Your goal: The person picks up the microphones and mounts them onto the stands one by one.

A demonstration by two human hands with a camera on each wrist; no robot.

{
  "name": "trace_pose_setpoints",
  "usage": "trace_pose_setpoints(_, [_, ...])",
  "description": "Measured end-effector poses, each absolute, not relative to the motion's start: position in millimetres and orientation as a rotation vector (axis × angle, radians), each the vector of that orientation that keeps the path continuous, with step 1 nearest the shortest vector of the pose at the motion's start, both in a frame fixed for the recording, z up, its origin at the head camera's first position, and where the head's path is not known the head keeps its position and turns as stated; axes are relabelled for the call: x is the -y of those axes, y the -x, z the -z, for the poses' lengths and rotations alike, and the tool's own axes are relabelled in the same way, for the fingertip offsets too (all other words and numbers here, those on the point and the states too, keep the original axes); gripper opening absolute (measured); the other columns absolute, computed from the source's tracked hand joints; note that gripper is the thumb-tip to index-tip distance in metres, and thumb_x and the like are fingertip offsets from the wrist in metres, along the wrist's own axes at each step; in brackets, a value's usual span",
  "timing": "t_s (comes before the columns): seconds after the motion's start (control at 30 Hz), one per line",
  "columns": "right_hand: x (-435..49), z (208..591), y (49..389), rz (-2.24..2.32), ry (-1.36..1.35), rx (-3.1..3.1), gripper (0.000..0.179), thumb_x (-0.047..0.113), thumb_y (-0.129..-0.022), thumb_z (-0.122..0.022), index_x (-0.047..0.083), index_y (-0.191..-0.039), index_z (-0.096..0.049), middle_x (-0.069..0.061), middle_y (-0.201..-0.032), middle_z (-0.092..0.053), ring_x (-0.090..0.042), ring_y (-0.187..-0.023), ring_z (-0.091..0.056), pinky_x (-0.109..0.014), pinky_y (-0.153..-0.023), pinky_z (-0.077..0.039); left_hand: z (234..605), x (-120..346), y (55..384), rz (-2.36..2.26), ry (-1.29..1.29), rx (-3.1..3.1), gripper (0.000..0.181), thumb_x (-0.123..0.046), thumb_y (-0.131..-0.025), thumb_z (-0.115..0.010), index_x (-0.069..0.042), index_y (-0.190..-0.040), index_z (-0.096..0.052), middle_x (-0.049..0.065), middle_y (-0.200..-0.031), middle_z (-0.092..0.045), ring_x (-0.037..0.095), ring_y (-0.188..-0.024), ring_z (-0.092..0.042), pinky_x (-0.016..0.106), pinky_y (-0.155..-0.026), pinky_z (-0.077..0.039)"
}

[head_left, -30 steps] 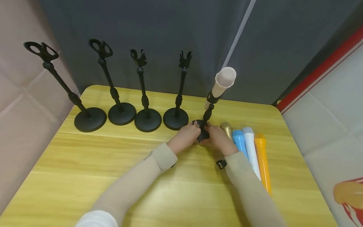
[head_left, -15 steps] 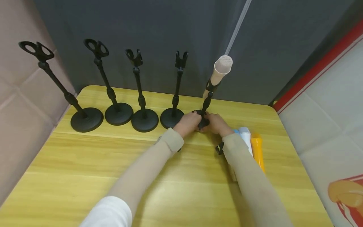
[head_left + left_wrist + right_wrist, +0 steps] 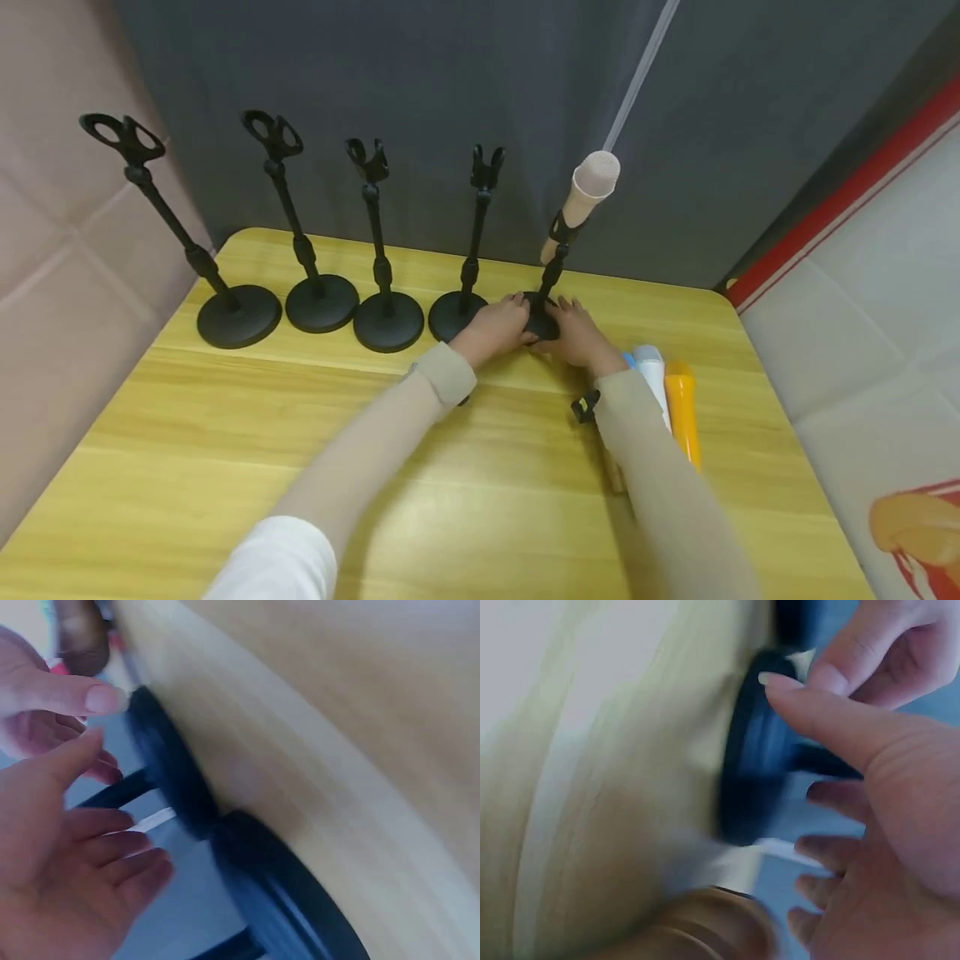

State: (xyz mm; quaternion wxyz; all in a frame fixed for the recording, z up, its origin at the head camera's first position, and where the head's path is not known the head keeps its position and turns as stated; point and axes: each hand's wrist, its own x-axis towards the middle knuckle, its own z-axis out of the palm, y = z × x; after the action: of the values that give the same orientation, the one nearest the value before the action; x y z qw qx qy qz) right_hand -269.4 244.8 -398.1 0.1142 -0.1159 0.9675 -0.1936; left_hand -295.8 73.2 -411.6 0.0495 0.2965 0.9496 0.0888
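Observation:
A black desktop microphone stand (image 3: 553, 271) stands at the right end of a row, with a cream microphone (image 3: 588, 185) tilted in its clip. My left hand (image 3: 495, 327) is at the left side of its round base (image 3: 542, 323), fingers loosely extended. On the opposite side is my right hand (image 3: 579, 335), its fingers spread. In the right wrist view, the right thumb (image 3: 810, 697) lies over the edge of the base (image 3: 754, 757), while the other fingers are apart from the pole. The left wrist view shows the left fingers (image 3: 120, 855) holding nothing.
Several black stands with bare clips, including this stand (image 3: 467, 283), line the table's back to the left. Right of my hand lie a white microphone (image 3: 651, 375), an orange microphone (image 3: 681, 412) and a partly hidden blue one. A gold-brown microphone (image 3: 720, 922) lies near the right hand.
The stand with the cream microphone has moved back into line with the others, and its tilted base has come down level. Both hands went with it, and their fingers have loosened from the base.

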Motion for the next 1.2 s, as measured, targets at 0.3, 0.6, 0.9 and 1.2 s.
trace_pose_setpoints(0.3, [-259,373,180,0.794,0.079,-3.128,0.071,0.040,-0.097,-0.067,0.001,-0.151,-0.043,-0.027,-0.156,-0.041,-0.049,-0.139,-0.044,-0.063,-0.110,-0.042,368,-24,244,-1.759,-0.870,-3.088,0.023,-0.017,-0.101,-0.062,-0.010,-0.121,-0.071,0.008,-0.121,-0.068,0.024,-0.109,-0.065,0.040,-0.093,-0.057])
trace_pose_setpoints(0.6, [-279,385,149,0.545,-0.223,-3.239,0.063,0.042,-0.096,-0.067,-0.004,-0.137,-0.056,-0.030,-0.126,-0.064,-0.047,-0.103,-0.067,-0.059,-0.075,-0.057,349,6,272,-2.071,-0.501,-2.834,0.064,-0.031,-0.102,-0.060,-0.015,-0.157,-0.032,0.007,-0.161,-0.036,0.020,-0.150,-0.035,0.043,-0.123,-0.032])
trace_pose_setpoints(0.9, [-278,392,150,0.390,-0.317,-3.216,0.057,0.044,-0.090,-0.073,-0.001,-0.123,-0.064,-0.021,-0.092,-0.068,-0.032,-0.071,-0.064,-0.041,-0.046,-0.045,355,8,298,-1.923,-0.590,-2.736,0.060,-0.038,-0.107,-0.050,-0.013,-0.158,-0.032,0.013,-0.159,-0.042,0.027,-0.147,-0.044,0.043,-0.120,-0.038])
trace_pose_setpoints(1.2, [-264,404,153,0.275,-0.334,-3.164,0.047,0.041,-0.084,-0.080,0.001,-0.098,-0.058,-0.015,-0.081,-0.062,-0.037,-0.074,-0.068,-0.046,-0.048,-0.047,357,4,304,-1.847,-0.648,-2.757,0.031,-0.028,-0.107,-0.048,-0.009,-0.125,-0.064,0.013,-0.112,-0.074,0.027,-0.110,-0.070,0.041,-0.098,-0.054])
